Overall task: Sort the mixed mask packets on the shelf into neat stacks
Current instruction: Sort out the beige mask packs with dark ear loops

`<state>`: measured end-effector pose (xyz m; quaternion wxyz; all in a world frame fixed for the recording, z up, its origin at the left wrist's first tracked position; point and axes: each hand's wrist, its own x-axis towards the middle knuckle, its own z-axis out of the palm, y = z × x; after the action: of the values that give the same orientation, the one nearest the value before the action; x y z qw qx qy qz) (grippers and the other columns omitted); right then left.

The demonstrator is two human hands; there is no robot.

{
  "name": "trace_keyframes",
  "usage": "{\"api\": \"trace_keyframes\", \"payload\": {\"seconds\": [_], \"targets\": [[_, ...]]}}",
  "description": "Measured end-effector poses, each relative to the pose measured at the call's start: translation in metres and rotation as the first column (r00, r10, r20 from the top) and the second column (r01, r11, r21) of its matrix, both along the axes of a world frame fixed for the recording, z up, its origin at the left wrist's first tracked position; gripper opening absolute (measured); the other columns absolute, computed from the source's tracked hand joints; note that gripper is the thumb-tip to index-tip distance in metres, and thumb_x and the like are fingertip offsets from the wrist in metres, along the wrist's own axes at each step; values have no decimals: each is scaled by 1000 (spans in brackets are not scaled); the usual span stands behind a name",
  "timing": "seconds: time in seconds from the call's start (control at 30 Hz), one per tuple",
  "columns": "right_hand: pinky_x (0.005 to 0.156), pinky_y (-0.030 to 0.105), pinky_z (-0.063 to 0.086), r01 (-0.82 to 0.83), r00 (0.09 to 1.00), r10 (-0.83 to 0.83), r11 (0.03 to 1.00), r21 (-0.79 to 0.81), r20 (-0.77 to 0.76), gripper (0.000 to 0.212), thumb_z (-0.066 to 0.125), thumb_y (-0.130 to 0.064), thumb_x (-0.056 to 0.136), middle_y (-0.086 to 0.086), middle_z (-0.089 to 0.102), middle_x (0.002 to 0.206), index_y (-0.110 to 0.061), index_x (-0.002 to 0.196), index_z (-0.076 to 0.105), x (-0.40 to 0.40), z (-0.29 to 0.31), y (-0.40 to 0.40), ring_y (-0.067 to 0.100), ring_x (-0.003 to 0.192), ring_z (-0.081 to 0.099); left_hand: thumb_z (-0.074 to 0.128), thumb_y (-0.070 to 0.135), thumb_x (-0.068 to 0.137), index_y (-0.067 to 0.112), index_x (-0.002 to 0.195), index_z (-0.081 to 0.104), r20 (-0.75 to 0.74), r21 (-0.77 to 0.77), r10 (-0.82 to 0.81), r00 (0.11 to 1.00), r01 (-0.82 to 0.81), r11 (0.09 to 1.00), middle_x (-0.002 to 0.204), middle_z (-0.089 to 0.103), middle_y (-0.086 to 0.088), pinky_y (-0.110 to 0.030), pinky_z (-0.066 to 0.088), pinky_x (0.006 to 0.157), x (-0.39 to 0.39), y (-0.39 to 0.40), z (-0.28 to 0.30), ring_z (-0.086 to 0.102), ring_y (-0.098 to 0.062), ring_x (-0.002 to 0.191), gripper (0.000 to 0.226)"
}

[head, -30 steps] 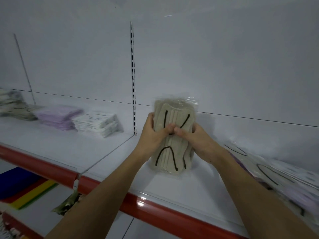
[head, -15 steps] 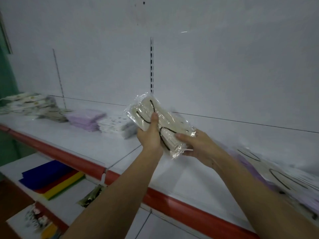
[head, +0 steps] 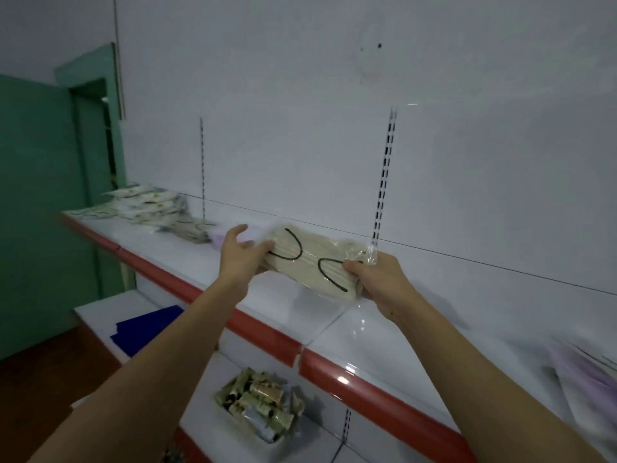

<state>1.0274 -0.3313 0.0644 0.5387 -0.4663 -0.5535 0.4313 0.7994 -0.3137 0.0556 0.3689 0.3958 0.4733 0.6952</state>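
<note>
A clear packet of beige masks with black ear loops (head: 312, 262) is held level above the white shelf (head: 187, 255). My left hand (head: 241, 253) holds its left end, thumb on top and fingers partly spread. My right hand (head: 374, 279) grips its right end at the plastic seal. Further left on the shelf lie a grey packet stack (head: 192, 230), a stack of patterned white packets (head: 147, 207) and a purple stack (head: 220, 238) partly hidden behind my left hand. Blurred purple and white packets (head: 587, 372) lie at the far right.
A red strip (head: 367, 385) runs along the shelf's front edge. Below, a lower shelf carries blue sheets (head: 147, 327) and a tray of small wrapped items (head: 260, 407). A green door (head: 43, 208) stands to the left. Slotted uprights (head: 384, 182) run up the white back panel.
The packet went from upright to level and moved left along the shelf. My view swung left, bringing the green door and the far-left stacks into sight.
</note>
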Motion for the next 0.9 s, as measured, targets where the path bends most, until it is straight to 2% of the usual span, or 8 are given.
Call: {"api": "trace_keyframes", "payload": {"seconds": [0.13,0.2,0.3,0.4,0.5,0.6,0.77,0.9], "targets": [[59,29,57,-90,995,92,994,-66,34,10,69,-3,88,8,72,89,-12,93,68,-80,-4,17,18,73,68,76,1,84,13,133,55,-89,-106,-84,992,74,992,114,66,-21,-38,62,73,-99,-7,-7,69,-33,95,55],[53,27,54,-119,991,124,989,-93,48,7,70,-5,88,11,71,89,-9,93,67,-130,-8,30,17,68,67,75,-1,84,11,127,60,-101,-118,-66,993,54,992,103,71,-22,-35,63,67,-150,-8,-11,71,-29,80,48],[49,27,47,-93,993,97,993,-73,62,31,72,-10,89,12,63,96,-13,113,52,-210,-10,50,15,61,59,76,-1,83,12,126,61,-164,-98,32,986,-48,994,110,67,-19,-27,59,55,-226,0,-15,69,-25,73,47],[62,30,50,-71,994,65,995,66,90,69,73,-12,88,8,48,123,-27,139,30,-282,-7,66,23,91,60,78,2,82,16,125,60,-253,-69,134,958,-156,985,127,53,-10,-42,62,77,-291,12,-19,66,-24,90,48],[87,37,53,-83,983,44,974,212,181,78,74,-15,86,0,34,140,-38,143,27,-337,-4,78,24,117,52,74,0,86,12,111,66,-261,-18,193,946,-205,979,114,55,-10,-25,60,58,-339,27,-19,66,-9,58,29],[106,33,41,-149,927,17,934,326,374,69,77,-20,84,-9,29,145,-35,139,40,-371,-1,92,13,130,41,69,1,90,5,99,72,-284,-14,182,941,-194,981,94,68,-12,-13,49,46,-373,50,-15,62,-2,44,10],[99,10,27,-228,810,-104,852,472,578,55,79,-19,83,-14,8,161,-27,132,54,-403,0,132,-5,129,30,69,2,91,5,87,75,-327,7,166,930,-173,985,95,71,-7,-12,51,54,-407,111,-9,67,-8,60,7],[106,20,31,-292,671,-152,846,446,726,64,85,-31,75,-10,22,159,-24,132,57,-423,2,186,4,134,37,65,7,92,10,89,78,-439,4,149,886,-164,986,98,73,-6,-25,56,78,-425,175,-8,68,-17,87,13]]}}
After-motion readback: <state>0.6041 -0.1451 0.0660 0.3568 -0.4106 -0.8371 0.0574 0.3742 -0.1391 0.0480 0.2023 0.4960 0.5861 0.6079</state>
